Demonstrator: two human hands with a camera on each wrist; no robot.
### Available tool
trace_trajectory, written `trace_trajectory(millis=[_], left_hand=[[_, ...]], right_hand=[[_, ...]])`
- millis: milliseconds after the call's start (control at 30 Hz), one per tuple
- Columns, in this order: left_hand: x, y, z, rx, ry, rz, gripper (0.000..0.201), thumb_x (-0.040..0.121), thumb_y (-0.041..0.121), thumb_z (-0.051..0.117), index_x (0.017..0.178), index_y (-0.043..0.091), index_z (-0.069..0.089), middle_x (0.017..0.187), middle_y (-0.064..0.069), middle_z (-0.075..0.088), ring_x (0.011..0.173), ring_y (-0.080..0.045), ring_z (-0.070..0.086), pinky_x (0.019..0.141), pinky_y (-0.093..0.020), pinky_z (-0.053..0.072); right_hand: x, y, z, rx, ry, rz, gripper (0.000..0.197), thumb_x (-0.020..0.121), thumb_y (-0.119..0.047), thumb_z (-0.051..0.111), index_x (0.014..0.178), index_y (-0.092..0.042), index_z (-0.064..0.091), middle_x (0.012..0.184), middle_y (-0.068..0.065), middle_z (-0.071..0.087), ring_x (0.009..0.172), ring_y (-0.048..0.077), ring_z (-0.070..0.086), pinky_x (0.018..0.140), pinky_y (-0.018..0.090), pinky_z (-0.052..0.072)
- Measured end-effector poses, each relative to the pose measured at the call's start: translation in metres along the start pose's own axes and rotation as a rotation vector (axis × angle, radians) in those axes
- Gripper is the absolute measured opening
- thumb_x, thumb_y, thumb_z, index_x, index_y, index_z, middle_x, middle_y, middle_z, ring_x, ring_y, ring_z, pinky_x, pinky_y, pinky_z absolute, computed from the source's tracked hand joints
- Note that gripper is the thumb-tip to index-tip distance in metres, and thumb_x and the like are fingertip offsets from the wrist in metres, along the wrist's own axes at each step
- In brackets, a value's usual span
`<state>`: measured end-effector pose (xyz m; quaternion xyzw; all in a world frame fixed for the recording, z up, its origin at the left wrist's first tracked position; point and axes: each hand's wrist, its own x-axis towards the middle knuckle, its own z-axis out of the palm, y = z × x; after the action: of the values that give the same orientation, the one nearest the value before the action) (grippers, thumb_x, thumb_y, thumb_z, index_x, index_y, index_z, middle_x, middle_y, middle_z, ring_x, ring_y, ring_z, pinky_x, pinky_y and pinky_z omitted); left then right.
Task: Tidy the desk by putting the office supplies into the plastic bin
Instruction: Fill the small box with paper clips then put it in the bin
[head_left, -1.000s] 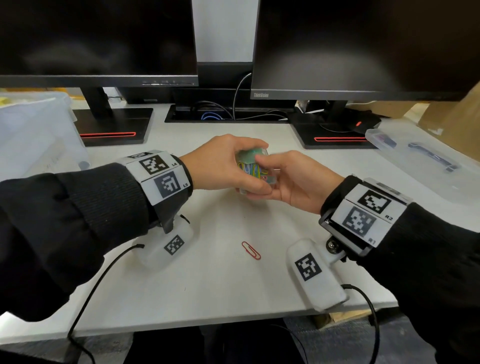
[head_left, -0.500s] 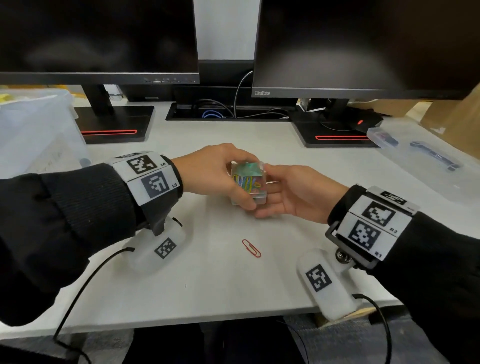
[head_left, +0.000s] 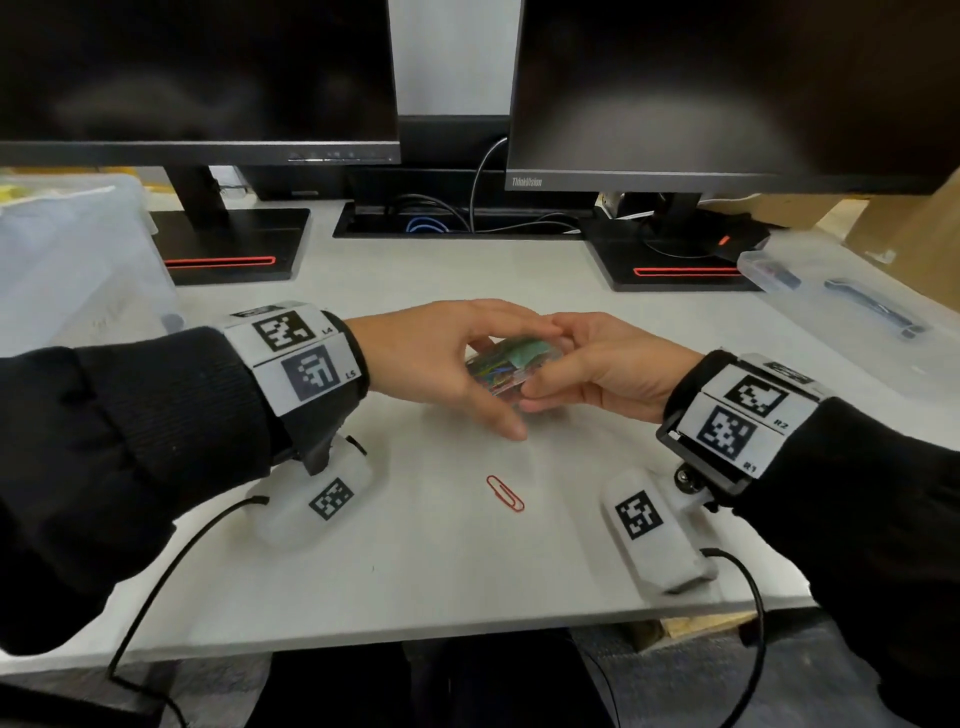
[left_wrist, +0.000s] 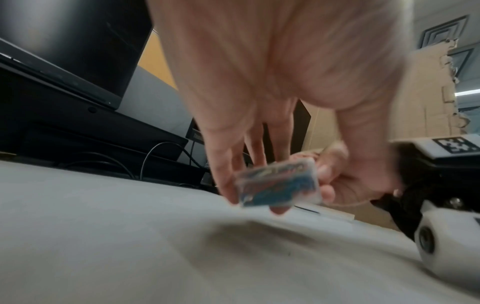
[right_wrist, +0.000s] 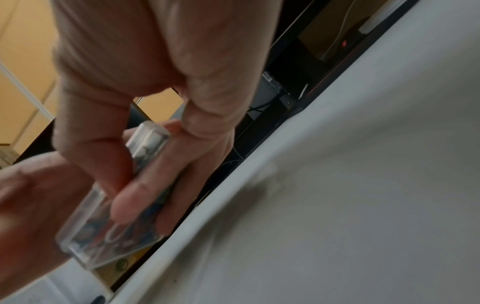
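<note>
Head view showed both hands meeting above the middle of the white desk, clear of its surface. Between them was a small clear plastic box of coloured paper clips, tilted, its long axis running roughly from the left front to the right rear, its green-labelled end toward the rear edge. The left hand arched over the box with fingers extended along its far side and the thumb stretched below and forward; the left wrist view, though blurred, showed its fingertips against the box's edge. The right hand gripped the box from the right, thumb on top and fingers curled beneath; in the right wrist view its fingers pinched the box's flat faces.

A single red paper clip lay flat on the desk nearer the front edge, its long axis diagonal, apart from both hands. A translucent plastic bin stood at the left edge, and a flat clear lid rested near the right rear corner.
</note>
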<state>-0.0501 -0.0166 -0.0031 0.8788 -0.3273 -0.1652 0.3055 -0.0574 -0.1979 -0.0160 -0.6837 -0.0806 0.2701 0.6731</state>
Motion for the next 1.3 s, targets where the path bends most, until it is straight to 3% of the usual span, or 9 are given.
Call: trace_trajectory(millis=[133, 300, 467, 633, 767, 833, 933, 1100, 1300], left_hand=[[0.002, -0.002, 0.001, -0.035, 0.192, -0.022, 0.058, 0.07, 0.032, 0.078, 0.123, 0.037, 0.057, 0.123, 0.013, 0.06, 0.102, -0.007, 0.06, 0.091, -0.023, 0.052], [-0.001, 0.001, 0.0, -0.024, 0.165, 0.043, 0.044, 0.082, 0.03, 0.066, 0.122, 0.044, 0.053, 0.124, 0.015, 0.062, 0.113, -0.001, 0.057, 0.099, -0.018, 0.044], [0.002, -0.005, -0.002, 0.026, 0.191, -0.03, 0.029, 0.093, 0.028, 0.053, 0.12, 0.033, 0.061, 0.111, 0.013, 0.067, 0.099, -0.003, 0.062, 0.092, -0.019, 0.047], [0.012, -0.015, -0.005, -0.074, 0.234, -0.231, 0.023, 0.096, 0.013, 0.048, 0.113, 0.016, 0.063, 0.091, 0.0, 0.069, 0.073, -0.006, 0.066, 0.064, -0.022, 0.057], [0.011, -0.021, -0.009, -0.098, 0.258, -0.274, 0.016, 0.094, 0.016, 0.05, 0.104, 0.019, 0.063, 0.086, 0.002, 0.07, 0.071, -0.008, 0.067, 0.059, -0.022, 0.057], [0.01, -0.024, -0.01, -0.139, 0.283, -0.304, 0.014, 0.093, 0.019, 0.053, 0.102, 0.015, 0.064, 0.083, 0.001, 0.071, 0.068, -0.01, 0.067, 0.056, -0.022, 0.057], [0.01, -0.029, -0.011, -0.198, 0.31, -0.344, 0.018, 0.092, 0.019, 0.055, 0.104, 0.009, 0.064, 0.08, 0.0, 0.071, 0.064, -0.012, 0.065, 0.051, -0.021, 0.055], [0.009, -0.029, -0.011, -0.178, 0.301, -0.34, 0.019, 0.093, 0.021, 0.055, 0.102, 0.01, 0.066, 0.082, 0.001, 0.071, 0.065, -0.01, 0.065, 0.052, -0.02, 0.055], [0.007, -0.029, -0.011, -0.161, 0.276, -0.327, 0.014, 0.092, 0.02, 0.055, 0.097, 0.012, 0.066, 0.087, -0.002, 0.072, 0.066, -0.01, 0.065, 0.053, -0.019, 0.055]], right_hand=[[-0.002, 0.0, -0.004, 0.005, 0.067, -0.032, 0.044, 0.073, 0.018, 0.06, 0.115, 0.006, 0.054, 0.098, 0.015, 0.067, 0.08, 0.017, 0.07, 0.071, 0.023, 0.059], [-0.003, 0.007, -0.003, -0.003, 0.148, -0.073, 0.045, 0.071, 0.017, 0.064, 0.111, 0.0, 0.055, 0.097, 0.011, 0.068, 0.082, 0.015, 0.07, 0.071, 0.021, 0.058], [0.001, 0.013, 0.002, -0.3, 0.149, 0.004, 0.059, 0.064, 0.007, 0.077, 0.116, -0.002, 0.053, 0.113, 0.016, 0.065, 0.1, 0.024, 0.066, 0.092, 0.035, 0.053], [-0.001, 0.008, 0.006, -0.585, 0.275, 0.084, 0.069, 0.06, -0.014, 0.085, 0.117, -0.013, 0.048, 0.095, -0.004, 0.054, 0.08, 0.007, 0.054, 0.07, 0.02, 0.048], [-0.014, 0.001, 0.012, -0.812, 0.383, 0.064, 0.044, 0.056, -0.04, 0.085, 0.078, -0.015, 0.055, 0.067, -0.005, 0.055, 0.056, 0.006, 0.049, 0.051, 0.02, 0.039], [-0.022, 0.0, 0.021, -0.844, 0.211, 0.099, 0.034, 0.059, -0.037, 0.084, 0.062, -0.014, 0.06, 0.049, -0.005, 0.058, 0.042, 0.007, 0.05, 0.045, 0.018, 0.041], [-0.027, 0.005, 0.036, -0.946, 0.038, 0.14, 0.027, 0.06, -0.033, 0.084, 0.064, -0.011, 0.07, 0.055, 0.0, 0.065, 0.047, 0.011, 0.054, 0.049, 0.02, 0.048], [-0.018, 0.006, 0.04, -1.025, 0.043, 0.127, 0.007, 0.069, -0.009, 0.074, 0.075, -0.006, 0.073, 0.062, 0.008, 0.066, 0.045, 0.012, 0.054, 0.046, 0.017, 0.047], [-0.009, -0.002, 0.025, -0.931, 0.169, -0.048, 0.005, 0.072, -0.011, 0.073, 0.076, -0.009, 0.075, 0.055, -0.001, 0.063, 0.046, 0.005, 0.055, 0.042, 0.008, 0.038]])
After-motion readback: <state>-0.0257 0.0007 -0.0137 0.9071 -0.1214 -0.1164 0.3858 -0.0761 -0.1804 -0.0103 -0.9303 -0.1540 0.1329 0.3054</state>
